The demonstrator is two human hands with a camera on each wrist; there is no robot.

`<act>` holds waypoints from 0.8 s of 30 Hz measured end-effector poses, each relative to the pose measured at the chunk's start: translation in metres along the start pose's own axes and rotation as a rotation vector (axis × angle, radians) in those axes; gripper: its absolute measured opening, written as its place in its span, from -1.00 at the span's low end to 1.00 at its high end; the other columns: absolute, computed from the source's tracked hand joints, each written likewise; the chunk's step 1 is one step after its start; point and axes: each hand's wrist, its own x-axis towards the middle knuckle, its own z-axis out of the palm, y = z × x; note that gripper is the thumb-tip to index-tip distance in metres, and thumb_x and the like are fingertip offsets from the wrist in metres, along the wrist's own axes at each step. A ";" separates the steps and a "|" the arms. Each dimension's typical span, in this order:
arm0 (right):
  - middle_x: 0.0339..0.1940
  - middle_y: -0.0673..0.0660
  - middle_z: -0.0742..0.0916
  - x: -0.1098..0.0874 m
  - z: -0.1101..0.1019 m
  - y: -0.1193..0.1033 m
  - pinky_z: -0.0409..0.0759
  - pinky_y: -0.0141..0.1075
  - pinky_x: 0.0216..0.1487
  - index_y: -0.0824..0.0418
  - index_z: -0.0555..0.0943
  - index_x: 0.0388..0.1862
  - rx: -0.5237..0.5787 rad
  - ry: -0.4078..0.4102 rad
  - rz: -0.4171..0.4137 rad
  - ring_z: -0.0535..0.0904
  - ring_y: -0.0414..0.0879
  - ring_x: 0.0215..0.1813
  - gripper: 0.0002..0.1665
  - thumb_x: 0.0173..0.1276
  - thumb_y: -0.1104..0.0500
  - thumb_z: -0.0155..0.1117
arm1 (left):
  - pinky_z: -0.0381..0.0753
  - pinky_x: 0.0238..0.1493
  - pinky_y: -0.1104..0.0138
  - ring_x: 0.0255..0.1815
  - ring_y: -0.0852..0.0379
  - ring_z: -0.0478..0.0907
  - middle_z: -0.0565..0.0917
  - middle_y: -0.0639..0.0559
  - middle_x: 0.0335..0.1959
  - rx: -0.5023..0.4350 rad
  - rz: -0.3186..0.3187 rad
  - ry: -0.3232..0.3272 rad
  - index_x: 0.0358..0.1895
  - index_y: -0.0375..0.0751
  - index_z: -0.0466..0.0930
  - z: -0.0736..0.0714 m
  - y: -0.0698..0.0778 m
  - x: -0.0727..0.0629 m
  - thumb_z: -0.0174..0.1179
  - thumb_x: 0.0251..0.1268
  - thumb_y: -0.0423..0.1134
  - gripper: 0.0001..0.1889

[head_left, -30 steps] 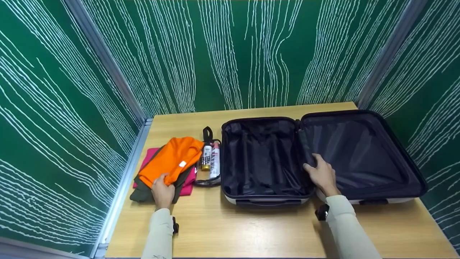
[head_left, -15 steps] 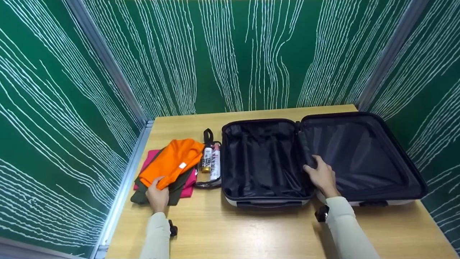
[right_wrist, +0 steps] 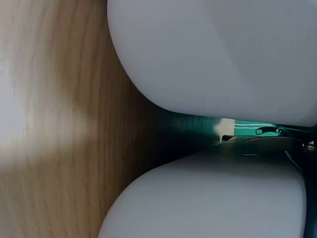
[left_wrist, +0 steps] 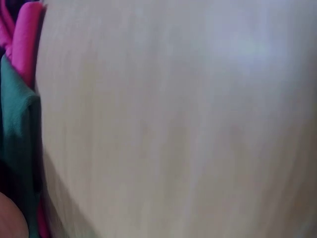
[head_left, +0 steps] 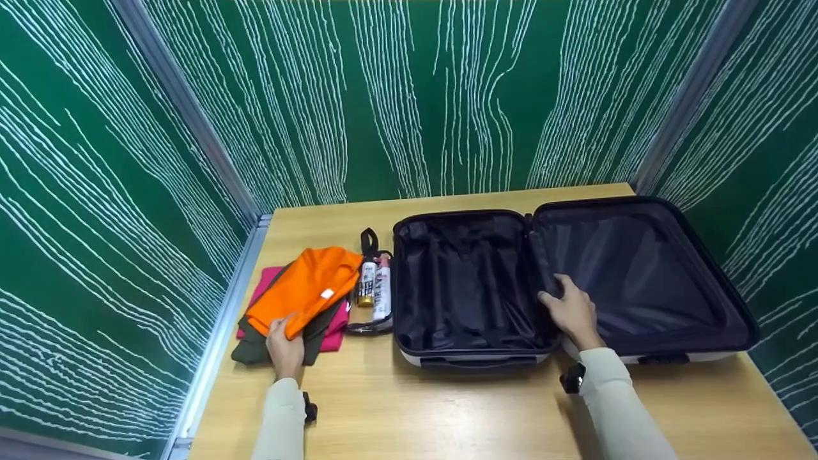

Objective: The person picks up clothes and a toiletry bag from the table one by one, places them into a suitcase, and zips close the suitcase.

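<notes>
An orange garment (head_left: 310,281) with a small white tag lies on top of a dark green garment (head_left: 252,348) and a pink one (head_left: 335,332) at the left of the table. My left hand (head_left: 286,348) pinches the orange garment's near corner between thumb and fingers. An open black-lined suitcase (head_left: 466,287) lies flat on the table. At the seam between its two halves, my right hand (head_left: 572,313) grips the dark lining edge, thumb to the left; its lower fingers are hidden. In the left wrist view, the pink and dark green folds appear at the left edge.
A clear pouch with a black strap (head_left: 369,239) holds two bottles, one white-and-gold (head_left: 366,284) and one white-and-pink (head_left: 382,291), between clothes and suitcase. Green walls with white wavy lines surround the wooden table (head_left: 447,409). In the right wrist view, the suitcase's pale shells (right_wrist: 213,54) fill much of the frame.
My left hand has shifted slightly toward the front edge, still pinching the orange garment's corner. The garment has barely moved. My right hand stays at the suitcase seam.
</notes>
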 end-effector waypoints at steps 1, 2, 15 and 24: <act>0.25 0.47 0.65 0.000 0.000 0.000 0.42 0.28 0.27 0.19 0.33 0.55 -0.001 -0.001 -0.002 0.55 0.46 0.24 -0.23 0.47 -0.09 0.19 | 0.49 0.20 -0.10 0.05 -0.34 0.55 0.63 -0.30 -0.12 0.006 0.021 -0.010 -0.02 -0.35 0.75 0.001 -0.001 0.000 0.25 0.14 -0.65 -0.65; 0.23 0.47 0.66 0.000 0.000 0.000 0.42 0.28 0.26 0.19 0.33 0.55 -0.001 -0.001 -0.002 0.56 0.46 0.23 -0.23 0.47 -0.10 0.19 | 0.46 0.19 -0.10 0.04 -0.33 0.52 0.61 -0.29 -0.13 0.018 0.037 -0.020 -0.02 -0.34 0.76 0.001 -0.001 -0.001 0.25 0.14 -0.66 -0.65; 0.29 0.46 0.63 0.000 0.001 0.001 0.41 0.29 0.26 0.16 0.36 0.53 -0.004 0.005 0.010 0.54 0.47 0.25 -0.25 0.46 -0.11 0.21 | 0.36 0.19 -0.07 0.12 -0.29 0.35 0.53 -0.27 0.03 0.177 0.088 -0.129 0.09 -0.11 0.77 0.004 0.000 0.003 0.33 0.15 -0.55 -0.57; 0.31 0.48 0.61 0.001 0.000 0.000 0.40 0.30 0.27 0.17 0.36 0.52 -0.001 0.012 0.006 0.53 0.48 0.26 -0.26 0.46 -0.09 0.21 | 0.36 0.18 -0.07 0.07 -0.28 0.39 0.57 -0.27 -0.01 0.233 0.025 -0.122 0.02 -0.28 0.77 0.000 0.016 0.009 0.26 0.24 -0.53 -0.70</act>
